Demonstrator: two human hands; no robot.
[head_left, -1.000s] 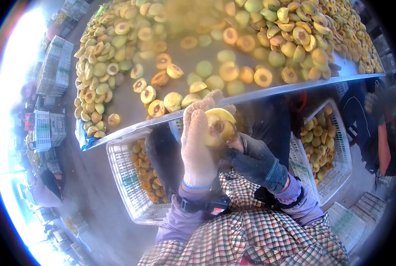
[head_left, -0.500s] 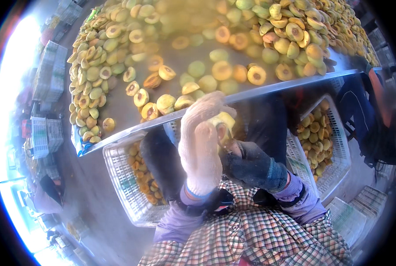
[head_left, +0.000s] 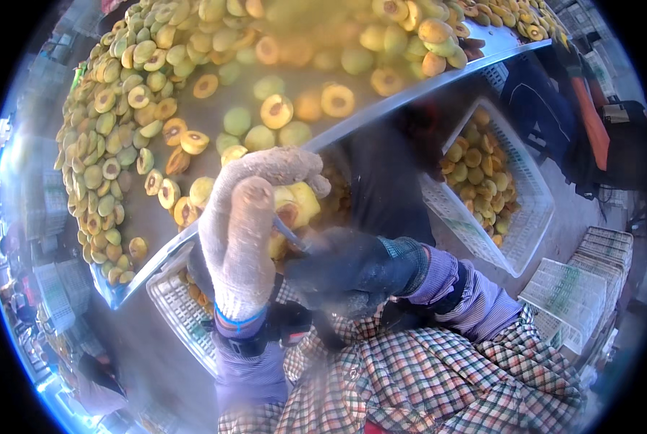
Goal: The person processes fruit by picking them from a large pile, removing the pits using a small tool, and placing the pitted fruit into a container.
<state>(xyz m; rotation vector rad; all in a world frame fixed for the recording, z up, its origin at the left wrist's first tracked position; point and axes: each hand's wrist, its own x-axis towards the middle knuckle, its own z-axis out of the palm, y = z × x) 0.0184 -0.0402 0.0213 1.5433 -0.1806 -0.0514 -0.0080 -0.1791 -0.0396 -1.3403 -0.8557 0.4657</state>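
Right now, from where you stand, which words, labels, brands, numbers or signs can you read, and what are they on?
No text can be read.
Green marking on a pale crate at lower right: too blurred to read.
Left glove, right glove and held fruit: none that I can make out.

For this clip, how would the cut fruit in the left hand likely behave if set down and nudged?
The fruit would probably rock or roll, since its outer side looks rounded. Its exposed yellow flesh may be slippery. It looks small beside the left hand, so it is likely light.
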